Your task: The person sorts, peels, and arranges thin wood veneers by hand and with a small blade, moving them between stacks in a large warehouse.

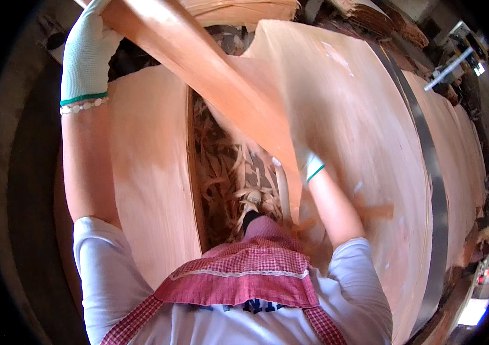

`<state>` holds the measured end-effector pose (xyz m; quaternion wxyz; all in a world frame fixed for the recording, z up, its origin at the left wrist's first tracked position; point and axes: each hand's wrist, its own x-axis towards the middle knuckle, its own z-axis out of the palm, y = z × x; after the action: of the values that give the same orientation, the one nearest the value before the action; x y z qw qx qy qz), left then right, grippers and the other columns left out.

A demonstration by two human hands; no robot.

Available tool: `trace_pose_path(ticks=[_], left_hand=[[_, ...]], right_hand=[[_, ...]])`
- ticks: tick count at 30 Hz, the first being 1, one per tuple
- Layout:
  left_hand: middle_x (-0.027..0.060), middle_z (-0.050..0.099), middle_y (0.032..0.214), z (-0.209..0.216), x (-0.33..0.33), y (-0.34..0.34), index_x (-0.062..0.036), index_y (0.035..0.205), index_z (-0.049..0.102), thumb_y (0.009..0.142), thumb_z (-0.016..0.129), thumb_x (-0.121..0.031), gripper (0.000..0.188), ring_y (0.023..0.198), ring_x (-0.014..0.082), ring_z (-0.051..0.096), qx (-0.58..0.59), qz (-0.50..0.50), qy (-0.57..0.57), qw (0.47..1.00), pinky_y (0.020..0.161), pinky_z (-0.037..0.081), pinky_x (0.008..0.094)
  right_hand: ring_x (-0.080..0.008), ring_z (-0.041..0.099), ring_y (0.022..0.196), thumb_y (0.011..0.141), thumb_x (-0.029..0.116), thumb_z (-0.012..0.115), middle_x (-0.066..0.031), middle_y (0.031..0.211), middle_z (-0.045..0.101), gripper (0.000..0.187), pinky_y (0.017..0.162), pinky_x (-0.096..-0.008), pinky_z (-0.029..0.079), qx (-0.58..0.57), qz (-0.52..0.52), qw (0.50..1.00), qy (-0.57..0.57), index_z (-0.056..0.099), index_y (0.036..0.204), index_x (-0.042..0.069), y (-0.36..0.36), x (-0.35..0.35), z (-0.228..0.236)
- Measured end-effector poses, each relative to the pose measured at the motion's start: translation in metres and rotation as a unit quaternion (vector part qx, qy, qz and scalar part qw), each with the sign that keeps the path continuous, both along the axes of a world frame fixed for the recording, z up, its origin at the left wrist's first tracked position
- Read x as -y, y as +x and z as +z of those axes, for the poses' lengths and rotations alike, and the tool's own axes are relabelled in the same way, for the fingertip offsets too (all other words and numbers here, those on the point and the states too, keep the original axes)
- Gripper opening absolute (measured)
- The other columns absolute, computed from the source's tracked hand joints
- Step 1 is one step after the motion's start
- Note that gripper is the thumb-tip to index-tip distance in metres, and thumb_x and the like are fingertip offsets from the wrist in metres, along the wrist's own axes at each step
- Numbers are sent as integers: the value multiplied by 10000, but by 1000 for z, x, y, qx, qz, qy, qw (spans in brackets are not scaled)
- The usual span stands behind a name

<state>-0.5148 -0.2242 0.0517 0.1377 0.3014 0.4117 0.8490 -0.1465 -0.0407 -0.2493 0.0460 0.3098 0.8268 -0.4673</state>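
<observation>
A long, curved sheet of wood veneer (221,80) slants across in front of me from the upper left to the middle. My left hand (89,60), in a white knit glove with a green cuff, is raised at the upper left and closed on the sheet's far end. Most of my right hand (312,164), gloved the same way, is hidden where it meets the sheet's near end. Its fingers do not show, and the area is blurred. Under my right arm lies a broad pale veneer stack (365,138), its top sheet curling up at the far left corner.
To the left stands another veneer stack (152,172). Wood scraps (215,167) litter the floor gap between the stacks, where my shoe (251,199) shows. A dark metal strip (437,218) edges the right stack, with more veneer (454,155) beyond. Further sheets (244,10) lie at the back.
</observation>
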Motion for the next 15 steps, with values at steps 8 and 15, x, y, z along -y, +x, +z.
trace_pose_path(ticks=[8,15], left_hand=[[-3,597,812,-94,-92,-125,-66,1046,669,907,606,-110,159,604,70,522,125,185,-202,954,435,358,204],[-14,554,763,-252,-105,-245,-109,901,626,885,640,-194,87,655,99,501,87,168,-258,947,588,421,237]], right_hand=[[-205,640,1000,943,439,544,-124,1058,669,553,898,-334,501,-138,18,817,-559,527,1300,18,-2,-70,-45],[-158,574,817,871,253,661,-84,891,638,498,741,-303,479,-31,274,938,-208,516,1206,-84,-71,-155,4]])
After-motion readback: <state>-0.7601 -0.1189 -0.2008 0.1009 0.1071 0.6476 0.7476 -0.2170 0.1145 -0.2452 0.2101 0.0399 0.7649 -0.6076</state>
